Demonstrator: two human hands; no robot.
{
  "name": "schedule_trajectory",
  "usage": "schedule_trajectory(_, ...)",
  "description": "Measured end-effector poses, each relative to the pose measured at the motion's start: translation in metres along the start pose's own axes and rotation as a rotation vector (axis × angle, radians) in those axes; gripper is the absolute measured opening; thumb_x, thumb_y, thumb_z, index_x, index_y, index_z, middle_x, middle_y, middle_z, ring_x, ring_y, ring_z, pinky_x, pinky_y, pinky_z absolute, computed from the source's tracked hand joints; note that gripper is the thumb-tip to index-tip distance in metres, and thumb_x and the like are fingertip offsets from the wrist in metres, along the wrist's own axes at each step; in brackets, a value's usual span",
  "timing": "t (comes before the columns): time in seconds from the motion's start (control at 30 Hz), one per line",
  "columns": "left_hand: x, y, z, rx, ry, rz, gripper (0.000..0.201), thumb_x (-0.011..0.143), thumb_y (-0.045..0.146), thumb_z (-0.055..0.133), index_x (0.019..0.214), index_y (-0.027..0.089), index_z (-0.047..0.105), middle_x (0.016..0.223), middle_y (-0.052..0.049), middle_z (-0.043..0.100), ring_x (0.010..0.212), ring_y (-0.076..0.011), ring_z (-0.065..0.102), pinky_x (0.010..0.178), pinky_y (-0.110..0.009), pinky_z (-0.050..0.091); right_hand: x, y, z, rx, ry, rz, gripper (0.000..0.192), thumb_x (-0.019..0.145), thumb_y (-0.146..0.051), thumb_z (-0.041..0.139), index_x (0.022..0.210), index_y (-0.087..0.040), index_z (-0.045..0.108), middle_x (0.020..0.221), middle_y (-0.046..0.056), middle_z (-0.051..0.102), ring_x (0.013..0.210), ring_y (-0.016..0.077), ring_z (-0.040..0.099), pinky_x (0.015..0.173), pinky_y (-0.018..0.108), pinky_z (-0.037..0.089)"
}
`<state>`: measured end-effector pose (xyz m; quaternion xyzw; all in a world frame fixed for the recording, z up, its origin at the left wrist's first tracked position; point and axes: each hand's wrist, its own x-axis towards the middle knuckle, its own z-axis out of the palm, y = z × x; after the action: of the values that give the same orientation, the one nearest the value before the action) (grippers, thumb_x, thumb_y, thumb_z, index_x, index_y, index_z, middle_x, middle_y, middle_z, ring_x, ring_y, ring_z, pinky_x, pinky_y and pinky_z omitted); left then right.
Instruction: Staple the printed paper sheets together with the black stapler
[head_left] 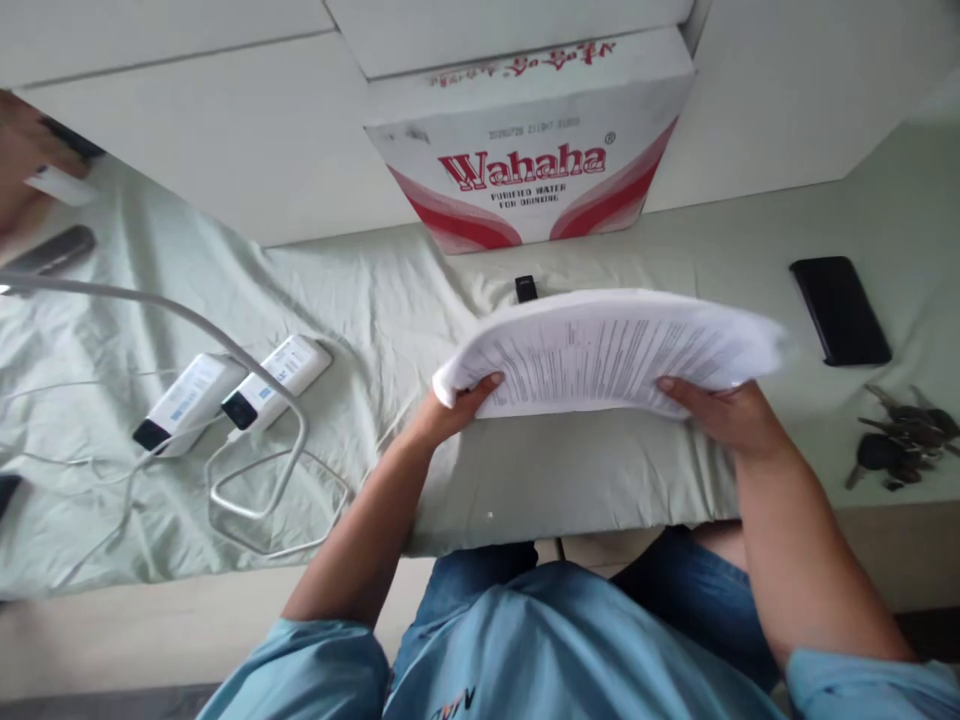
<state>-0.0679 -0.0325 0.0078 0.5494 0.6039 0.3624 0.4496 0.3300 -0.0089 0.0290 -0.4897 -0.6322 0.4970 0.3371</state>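
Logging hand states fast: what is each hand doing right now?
Left hand: closed on the left edge of the stack of printed papers.
Right hand: closed on the stack's right underside.

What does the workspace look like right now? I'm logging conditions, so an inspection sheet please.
Surface: pale green cloth, wrinkled.
Job's things: stack of printed papers, held above the cloth.
Clutter: black phone, keys, two white power banks, small black item.
Grippers: left hand and right hand grip the stack's near edge.
Cables: white cables looped at left.
Surroundings: Wahaha water box; another person's hand far left.
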Motion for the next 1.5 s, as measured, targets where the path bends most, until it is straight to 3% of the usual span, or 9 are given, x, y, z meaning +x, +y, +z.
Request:
schedule_trajectory(0.1,0.003,0.005,0.001,-0.092,-0.027,-0.038,0.062,0.092,0.077,0.077,0.094,0.015,0.081,0.092,-0.015,0.084,0.088,-0.0315,0.083,0.073,-0.039,0.072,0.001,0.004,-0.002,0.128,-0.002,0.052,0.045,0.092,-0.055,0.089,0.134,-0.039,0.082,0.129,0.002,0.087,0.143,0.0345,0.073,0.126,0.059,0.059)
schedule_trajectory(0.23,0.005,0.013,-0.017,-0.204,-0.226,-0.149,0.054,0.092,0.07,0.082,0.093,0.016,0.085,0.083,-0.014,0.083,0.071,-0.0289,0.081,0.059,-0.035,0.068,0.004,0.008,-0.027,0.056,-0.154,0.147,0.038,0.09,-0.055,0.092,0.119,-0.031,0.086,0.112,0.007,0.09,0.114,0.033,0.084,0.106,0.054,0.071)
schedule_trajectory(0.37,0.013,0.029,-0.032,-0.016,-0.482,-0.256,0.042,0.085,0.061,0.092,0.075,0.02,0.085,0.068,-0.01,0.077,0.052,-0.0256,0.07,0.045,-0.035,0.054,0.009,0.008,-0.042,-0.003,0.044,0.162,0.05,0.091,-0.059,0.09,0.13,-0.029,0.08,0.121,0.01,0.088,0.113,0.0263,0.083,0.103,0.044,0.067)
schedule_trajectory(0.47,0.025,0.044,-0.023,0.151,-0.745,-0.212,0.047,0.09,0.059,0.085,0.064,0.021,0.078,0.064,-0.007,0.074,0.051,-0.0224,0.067,0.045,-0.031,0.047,0.014,0.001,-0.025,0.059,-0.021,0.146,0.059,0.09,-0.063,0.09,0.136,-0.029,0.077,0.135,0.013,0.083,0.125,0.0276,0.079,0.109,0.045,0.064)
schedule_trajectory(0.57,0.041,0.054,0.0,0.244,-0.835,-0.156,0.045,0.093,0.056,0.08,0.062,0.023,0.076,0.064,-0.006,0.075,0.053,-0.0204,0.066,0.049,-0.03,0.046,0.021,-0.005,0.003,0.103,-0.181,0.131,0.067,0.088,-0.066,0.09,0.141,-0.028,0.075,0.137,0.014,0.082,0.124,0.0292,0.079,0.104,0.044,0.065)
schedule_trajectory(0.7,0.057,0.053,0.022,0.252,-0.857,-0.149,0.038,0.087,0.053,0.084,0.063,0.024,0.077,0.066,-0.006,0.076,0.054,-0.0206,0.066,0.052,-0.031,0.047,0.032,-0.011,0.028,0.018,-0.188,0.088,0.049,0.094,-0.068,0.08,0.116,-0.025,0.081,0.097,0.004,0.079,0.083,0.0203,0.072,0.076,0.032,0.057)
schedule_trajectory(0.83,0.056,0.043,0.018,0.215,-0.713,-0.15,0.023,0.086,0.046,0.082,0.079,0.025,0.083,0.076,-0.004,0.081,0.06,-0.0192,0.069,0.056,-0.029,0.049,0.041,-0.007,0.032,-0.154,-0.003,0.04,0.056,0.098,-0.066,0.072,0.066,-0.022,0.055,0.063,-0.003,0.044,0.063,0.0131,0.04,0.061,0.03,0.036)
schedule_trajectory(1.13,0.042,0.023,0.019,0.153,-0.059,-0.132,0.006,0.082,0.022,0.071,0.081,0.021,0.077,0.066,0.0,0.072,0.058,-0.0155,0.061,0.06,-0.029,0.046,0.049,0.012,0.031,-0.072,0.092,0.292,0.053,0.084,-0.064,0.08,0.064,-0.024,0.053,0.058,-0.005,0.04,0.057,0.0124,0.035,0.053,0.029,0.026)
schedule_trajectory(1.5,0.053,0.019,0.043,0.151,0.068,0.008,0.015,0.088,0.018,0.07,0.099,0.021,0.081,0.086,-0.004,0.084,0.078,-0.0203,0.075,0.079,-0.033,0.057,0.054,-0.003,0.009,-0.2,0.176,0.307,0.044,0.08,-0.06,0.078,0.064,-0.023,0.061,0.056,-0.003,0.047,0.055,0.013,0.039,0.052,0.03,0.029)
